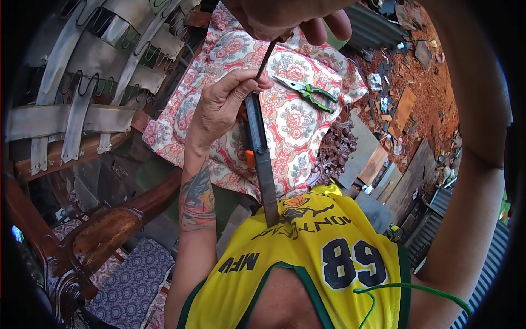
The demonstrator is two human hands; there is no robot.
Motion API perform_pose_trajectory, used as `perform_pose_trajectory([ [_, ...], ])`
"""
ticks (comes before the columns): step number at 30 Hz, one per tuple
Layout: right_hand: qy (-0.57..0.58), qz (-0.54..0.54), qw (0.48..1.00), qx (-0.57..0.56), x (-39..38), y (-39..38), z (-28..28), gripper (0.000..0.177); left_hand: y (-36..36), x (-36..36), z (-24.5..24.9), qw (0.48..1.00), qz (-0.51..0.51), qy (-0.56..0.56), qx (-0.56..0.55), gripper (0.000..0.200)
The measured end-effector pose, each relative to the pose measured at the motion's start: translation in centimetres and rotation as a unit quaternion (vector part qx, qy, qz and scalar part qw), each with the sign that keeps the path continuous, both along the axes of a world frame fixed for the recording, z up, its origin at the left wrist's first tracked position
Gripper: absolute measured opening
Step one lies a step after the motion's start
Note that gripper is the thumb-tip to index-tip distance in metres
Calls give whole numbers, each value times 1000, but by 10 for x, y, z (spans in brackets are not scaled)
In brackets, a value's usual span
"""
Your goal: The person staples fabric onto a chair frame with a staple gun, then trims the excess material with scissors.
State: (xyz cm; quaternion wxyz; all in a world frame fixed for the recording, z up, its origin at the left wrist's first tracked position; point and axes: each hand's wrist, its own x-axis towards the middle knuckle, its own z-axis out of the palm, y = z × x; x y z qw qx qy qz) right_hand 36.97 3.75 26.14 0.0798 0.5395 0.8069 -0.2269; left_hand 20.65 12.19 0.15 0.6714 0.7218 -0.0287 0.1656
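Between your two sets of fingers runs a thin dark rod [266, 60], slanting from the upper grip down to the lower one.

Grip, left: your left hand [219, 109] has its fingers curled shut round the top end of the long grey tool [262, 164], thumb tip pressed where the rod enters it. Below those fingers the tool's body runs straight down, and its foot is braced against your yellow jersey [329, 247]. An orange tab [250, 159] sits on the tool's side, a little under your palm.

Grip, right: your right hand [285, 19] is above, its fingertips closed on the rod's upper end. The frame edge cuts off most of this hand.

State of the work, as a judgement: the rod stands well out of the tool and not seated, so this step reads as midway. Whether the rod is going in or coming out cannot be told.

Surroundings: just past your left fingertips, green-handled pliers [307, 92] lie free on the floral fabric [296, 126], touched by neither hand. Beyond the back of your left hand, the chair frame [55, 118] shows bare webbing and springs, with no cover on it. The fabric lies draped loose, and no fastening to the frame is visible.
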Motion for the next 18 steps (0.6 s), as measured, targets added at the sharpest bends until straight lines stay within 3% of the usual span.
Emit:
perform_pose_trajectory([
  [13,-46,50,992,104,-8,-3,-11,33,-2,2,5,999,18,-2,46,21],
  [18,-77,58,982,162,-8,-8,-14,35,0,3,-4,995,8,-62,79,19],
])
